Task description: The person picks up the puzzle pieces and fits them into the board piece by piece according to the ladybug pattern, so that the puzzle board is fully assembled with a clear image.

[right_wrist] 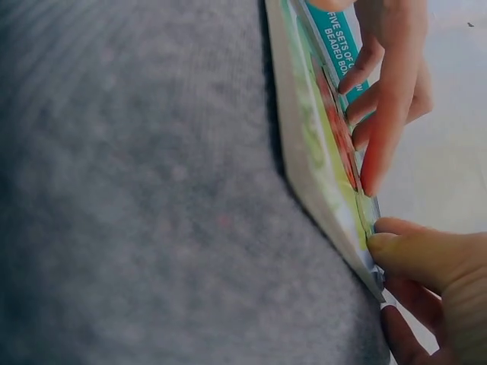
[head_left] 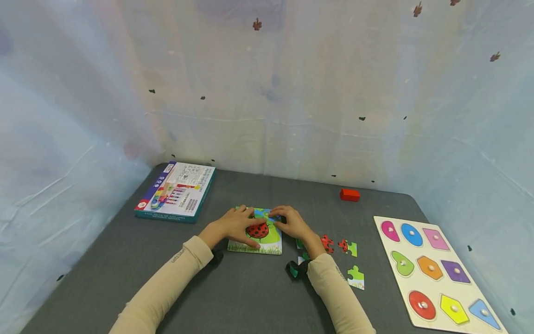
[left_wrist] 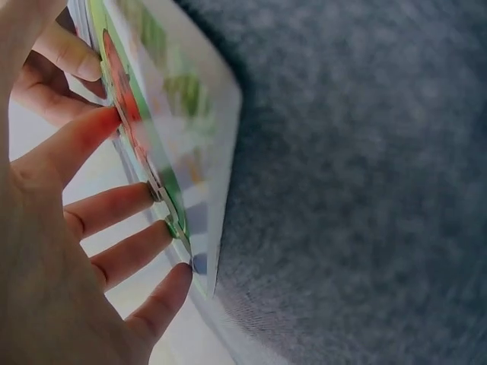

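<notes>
A ladybug jigsaw puzzle (head_left: 272, 237) in a shallow board lies flat on the grey table. Spread across its left half is my left hand (head_left: 235, 226), thumb toward the near side, and in the left wrist view its fingertips (left_wrist: 176, 277) rest on the surface. My right hand (head_left: 295, 225) is at the far right corner, its thumb and forefinger slightly bent and touching the puzzle there. In the right wrist view, its thumb (right_wrist: 415, 255) lies on the picture and other fingers reach past the corner. Both hands cover parts of the picture.
Right of the puzzle lie several loose jigsaw pieces (head_left: 356, 277), some partly behind my right wrist. A wooden peg board (head_left: 419, 246) with coloured shapes is at the right. A red block (head_left: 350, 195) sits at the back, and a flat toy box (head_left: 193, 185) at the back left.
</notes>
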`<control>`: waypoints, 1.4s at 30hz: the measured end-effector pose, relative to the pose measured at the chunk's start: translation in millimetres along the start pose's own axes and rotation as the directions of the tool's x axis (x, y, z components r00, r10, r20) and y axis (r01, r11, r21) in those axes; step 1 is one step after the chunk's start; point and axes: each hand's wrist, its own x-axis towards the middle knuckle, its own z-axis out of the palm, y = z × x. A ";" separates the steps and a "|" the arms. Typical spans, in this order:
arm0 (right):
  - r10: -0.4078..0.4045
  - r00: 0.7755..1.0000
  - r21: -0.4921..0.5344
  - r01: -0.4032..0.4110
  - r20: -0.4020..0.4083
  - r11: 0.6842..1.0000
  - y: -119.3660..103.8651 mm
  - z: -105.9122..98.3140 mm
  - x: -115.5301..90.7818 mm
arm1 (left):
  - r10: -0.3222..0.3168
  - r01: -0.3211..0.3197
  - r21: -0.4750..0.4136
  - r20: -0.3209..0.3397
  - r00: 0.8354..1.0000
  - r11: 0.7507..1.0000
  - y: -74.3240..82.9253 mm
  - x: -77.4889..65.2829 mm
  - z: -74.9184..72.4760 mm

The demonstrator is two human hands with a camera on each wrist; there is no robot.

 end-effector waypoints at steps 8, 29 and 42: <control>0.000 1.000 -0.002 0.000 -0.002 1.000 -0.3 0.8 -0.8 | -0.012 0.012 0.047 0.002 1.000 0.999 1.8 2.2 -0.5; 0.051 0.997 -0.008 -0.051 -0.051 0.999 -5.0 7.3 -1.5 | -0.026 0.026 -0.002 0.001 1.000 1.000 0.0 1.0 4.4; 0.019 0.996 0.118 -0.009 -0.086 0.993 0.6 -25.5 -25.0 | -0.004 -0.002 -0.104 -0.059 0.998 0.995 -1.9 0.5 6.6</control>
